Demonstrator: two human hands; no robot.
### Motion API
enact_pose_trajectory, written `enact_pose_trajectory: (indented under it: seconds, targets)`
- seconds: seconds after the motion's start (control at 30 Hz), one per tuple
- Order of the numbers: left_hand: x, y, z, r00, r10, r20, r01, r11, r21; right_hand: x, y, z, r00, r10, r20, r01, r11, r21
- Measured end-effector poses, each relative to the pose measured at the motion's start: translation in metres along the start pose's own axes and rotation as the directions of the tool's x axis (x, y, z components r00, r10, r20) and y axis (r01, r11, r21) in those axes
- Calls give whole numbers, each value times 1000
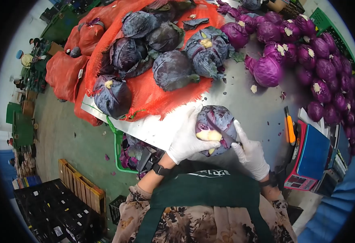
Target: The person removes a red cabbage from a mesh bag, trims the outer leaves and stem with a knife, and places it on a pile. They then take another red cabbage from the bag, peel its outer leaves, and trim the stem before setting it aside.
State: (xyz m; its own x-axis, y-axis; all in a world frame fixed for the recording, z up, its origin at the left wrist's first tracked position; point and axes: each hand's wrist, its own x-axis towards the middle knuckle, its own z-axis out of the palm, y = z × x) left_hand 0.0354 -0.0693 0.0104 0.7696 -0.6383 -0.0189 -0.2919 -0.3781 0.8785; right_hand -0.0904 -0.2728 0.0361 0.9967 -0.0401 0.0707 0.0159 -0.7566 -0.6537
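Observation:
A red cabbage point(215, 114) with dusty purple outer leaves sits on the metal table in front of me, its pale cut stem facing up. My left hand point(186, 139), in a white glove, grips its left side, the thumb by the stem. In my gloved right hand point(252, 157) is a knife point(222, 130), its dark blade lying across the top of the cabbage beside the stem. The fingers hide the knife's handle, while the right index finger stretches along the cabbage's right side.
Untrimmed cabbages point(173, 69) lie on a red mesh bag point(145, 95) ahead. Trimmed purple cabbages point(267, 72) are heaped at the right, near an orange box cutter point(290, 128) and a blue-topped scale point(313, 152). Below the table's left edge, a green crate point(118, 150) holds leaves.

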Motion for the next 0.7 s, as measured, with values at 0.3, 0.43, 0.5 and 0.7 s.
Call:
enact_pose_trajectory:
  seconds: [0.3, 0.43, 0.5, 0.7]
  targets:
    - [9, 2, 7, 999, 29, -39, -23, 990, 139, -2, -1, 18, 999, 23, -49, -34, 971, -238]
    - [12, -2, 11, 986, 143, -85, -127, 976, 178, 7, -4, 23, 995, 28, -94, -56, 948, -314]
    - [14, -1, 12, 981, 166, -100, -147, 974, 171, 13, -7, 27, 988, 57, -144, -106, 927, -360]
    - [19, -3, 16, 973, 185, -140, -164, 976, 146, 28, -16, 21, 985, 131, -109, -167, 869, -466]
